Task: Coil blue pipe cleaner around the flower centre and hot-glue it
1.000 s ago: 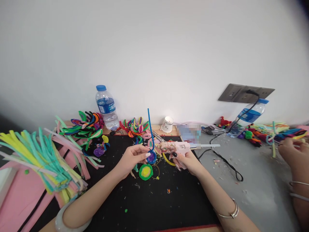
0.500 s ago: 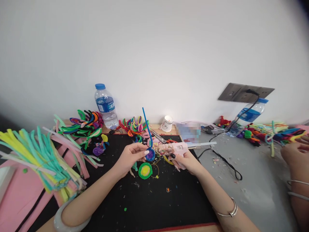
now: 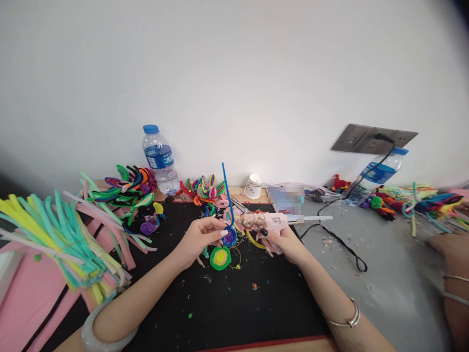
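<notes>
Left hand (image 3: pixel 200 239) and right hand (image 3: pixel 284 240) both closed, forearms converging forward.

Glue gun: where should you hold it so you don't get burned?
Hold the glue gun by its pink handle, coming from below on the right, as the right hand does. Its tip points left toward the blue coil held by the left hand, so keep fingers off that end.

Head camera, looking forward and down, close over black mat (image 3: pixel 234 308)

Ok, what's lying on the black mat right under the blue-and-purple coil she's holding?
A green-and-yellow coiled disc lies on the black mat just below the blue-and-purple coil, among small scraps. The left hand covers whatever lies beneath it.
</notes>
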